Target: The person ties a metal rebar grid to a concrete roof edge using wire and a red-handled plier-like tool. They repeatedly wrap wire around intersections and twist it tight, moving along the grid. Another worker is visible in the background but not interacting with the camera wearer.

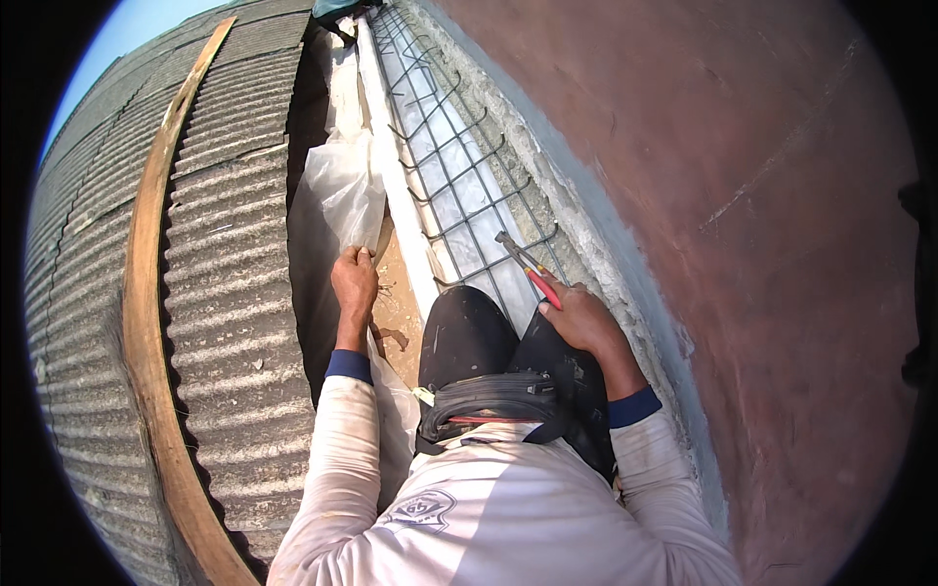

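My left hand (354,285) is closed on the edge of a whitish plastic sheet (337,195), which hangs over the gap beside the roof. In my right hand (584,317) is a pair of end-cutting pincers (528,266) with red and yellow handles, its jaws pointing away from me. Just past the pincers lies a grid of tied steel rebar (459,190), with bent hooks along its sides. It rests over white sheeting in a long narrow channel. A pale board edge (396,186) runs between my left hand and the rebar.
Corrugated roofing sheets (234,322) spread out on the left, with a long wooden plank (147,283) lying across them. A reddish-brown plastered wall (772,244) rises at the right. At the far end another person (337,12) is partly visible. A black waist bag (489,400) sits on my lap.
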A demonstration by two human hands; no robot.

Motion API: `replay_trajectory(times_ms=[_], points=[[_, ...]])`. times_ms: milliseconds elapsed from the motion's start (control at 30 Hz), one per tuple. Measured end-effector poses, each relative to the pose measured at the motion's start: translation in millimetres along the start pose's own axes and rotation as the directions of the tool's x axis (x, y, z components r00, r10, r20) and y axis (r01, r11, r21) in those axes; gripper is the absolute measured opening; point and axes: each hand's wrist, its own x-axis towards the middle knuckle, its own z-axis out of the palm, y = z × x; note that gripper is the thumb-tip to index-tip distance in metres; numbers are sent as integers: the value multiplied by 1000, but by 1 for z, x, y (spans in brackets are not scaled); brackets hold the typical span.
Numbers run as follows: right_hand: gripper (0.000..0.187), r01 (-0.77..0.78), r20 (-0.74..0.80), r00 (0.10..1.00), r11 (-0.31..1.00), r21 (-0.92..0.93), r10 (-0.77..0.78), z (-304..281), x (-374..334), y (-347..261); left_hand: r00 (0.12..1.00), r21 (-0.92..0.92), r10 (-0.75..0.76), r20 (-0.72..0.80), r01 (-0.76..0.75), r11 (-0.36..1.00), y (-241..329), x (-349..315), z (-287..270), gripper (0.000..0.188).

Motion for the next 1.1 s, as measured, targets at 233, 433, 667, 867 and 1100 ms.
replay_trajectory(times_ms=[233,433,667,867,1100], points=[[37,-146,-167,981,934,-328,94,83,115,40,871,-792,94,483,388,472,62,-47,11,26],[57,-83,-70,996,919,-386,61,62,98,16,846,-765,-41,531,500,406,77,-71,7,25],[70,648,-338,760,607,460,-556,13,2,-86,857,-705,-118,502,485,518,96,-87,43,24],[18,334,-264,935,345,877,-235,13,3,-86,866,-839,-80,494,499,219,97,-84,30,22],[34,270,94,917,775,571,-388,1,7,-63,933,-906,54,357,332,263,108,-73,4,22]])
